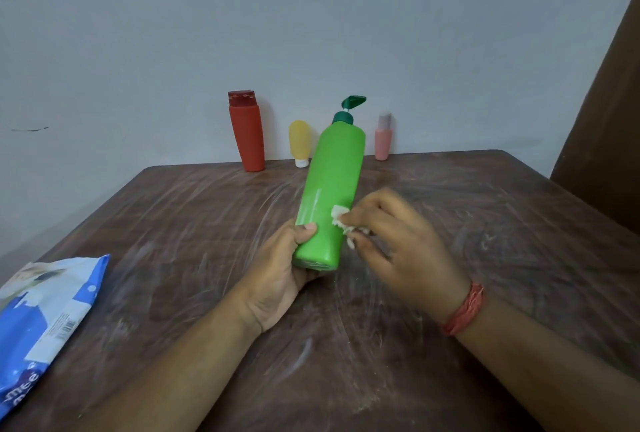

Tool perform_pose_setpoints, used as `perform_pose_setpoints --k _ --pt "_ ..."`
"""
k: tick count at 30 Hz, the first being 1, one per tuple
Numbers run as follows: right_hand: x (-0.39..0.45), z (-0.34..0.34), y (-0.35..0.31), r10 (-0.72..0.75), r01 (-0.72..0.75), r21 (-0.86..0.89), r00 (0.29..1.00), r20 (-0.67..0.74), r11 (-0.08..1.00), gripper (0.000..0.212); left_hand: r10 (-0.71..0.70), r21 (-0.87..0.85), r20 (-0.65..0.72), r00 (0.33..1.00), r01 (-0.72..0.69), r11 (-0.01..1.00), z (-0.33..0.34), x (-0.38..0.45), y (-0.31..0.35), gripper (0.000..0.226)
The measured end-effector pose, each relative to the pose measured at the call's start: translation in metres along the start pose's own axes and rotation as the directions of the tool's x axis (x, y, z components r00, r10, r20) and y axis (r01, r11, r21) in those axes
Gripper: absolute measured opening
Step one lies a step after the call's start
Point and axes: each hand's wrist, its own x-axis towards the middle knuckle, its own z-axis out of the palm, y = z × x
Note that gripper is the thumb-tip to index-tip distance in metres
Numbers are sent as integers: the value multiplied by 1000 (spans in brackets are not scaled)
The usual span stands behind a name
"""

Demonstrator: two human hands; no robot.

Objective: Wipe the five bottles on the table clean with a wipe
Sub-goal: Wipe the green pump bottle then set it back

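Closest to us, at the left edge of the bench (207, 345), lies a blue and white pack of wipes (45, 314). It is well away from our hands.

A little farther in, our left hand (280, 279) holds the green pump bottle (329, 189) by its bottom end. The thumb is curled over the front and the other fingers wrap round behind. The bottle is lifted off the bench and tilts away from us, with its dark green pump at the far, top end.

Just beside it, our right hand (391, 241) pinches a small, scrunched-up white wipe (341, 220) in its fingertips. The wipe touches the lower right side of the green bottle. This hand looks a bit blurry. A red thread band (464, 310) goes round that wrist.

So we think we are in the middle of wiping the green bottle. Next, we would need to rub the wipe up toward the pump and turn the bottle in our left hand to reach the back.

At the far edge, by the wall, stand a red bottle (246, 132), a small yellow tube (300, 142) on its white cap, and a pink bottle (383, 137). We see only four bottles here, not five.
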Motion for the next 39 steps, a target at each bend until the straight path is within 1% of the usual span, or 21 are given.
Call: perform_pose_setpoints --k 3,6,8,10,12,14,16,18,21,23,24,26,28,29,30,33,34,35,36,38,39 --pt "0 3 -4 -105 102 28 987 119 994 18 19 -24 24 1000 -18 1000 -2 -1 3 48" --pt "-1 2 -4 -167 160 54 974 151 986 18 16 -59 23 1000 -15 998 -2 -1 3 49" --pt "-2 2 -3 -177 169 60 971 162 984 17 16 -61 7 1000 -16 998 -1 -1 3 48" --pt "-2 3 -2 -146 142 38 977 155 989 15 22 -56 9 1000 -21 998 -1 -2 3 47" --pt "0 6 1 -80 80 6 991 108 997 13 27 -44 28 999 -26 999 -1 -3 3 48" --pt "2 5 5 -3 3 -21 999 35 1000 13 32 10 46 998 -32 999 -1 -3 1 53" --pt "5 -1 12 71 -74 -60 996 -49 995 11 34 97 79 996 -41 994 -1 -3 -1 57" --pt "9 -12 21 149 -164 -74 973 -173 984 10 36 213 122 992 -62 975 0 -3 -3 55" --pt "14 -33 39 223 -276 -107 907 -356 955 9 56 417 164 985 -120 901 1 -4 -5 51" --pt "16 -46 47 220 -297 -129 882 -417 946 11 71 534 207 976 -174 828 3 -7 -5 52" --pt "16 -48 48 205 -292 -148 881 -426 945 13 83 576 226 971 -202 792 5 -8 -4 51" --pt "14 -43 43 147 -246 -221 911 -386 944 18 107 639 229 968 -232 733 8 -11 -1 51" --pt "12 -32 34 67 -155 -306 958 -279 939 21 132 687 204 970 -238 687 9 -13 -1 55" --pt "13 -28 31 40 -120 -327 970 -241 937 22 147 711 195 970 -243 660 9 -14 0 56" --pt "16 -28 31 33 -114 -335 970 -240 935 22 161 733 194 968 -252 632 10 -14 0 56" --pt "24 -40 38 97 -217 -320 931 -351 922 23 211 773 226 951 -307 556 14 -14 -2 51" --pt "23 -42 38 113 -234 -319 928 -355 918 23 227 779 232 946 -321 539 16 -14 -3 49" --pt "21 -41 35 109 -218 -330 941 -320 918 25 239 782 230 943 -325 532 17 -14 -3 49" --pt "17 -37 30 82 -165 -341 966 -247 925 28 246 784 219 944 -320 532 17 -14 -3 48" --pt "11 -22 16 -29 11 -320 998 -51 947 28 256 789 183 949 -297 538 17 -12 -3 48" --pt "9 -17 11 -91 94 -305 996 27 948 26 265 793 169 949 -291 536 16 -12 -3 49"
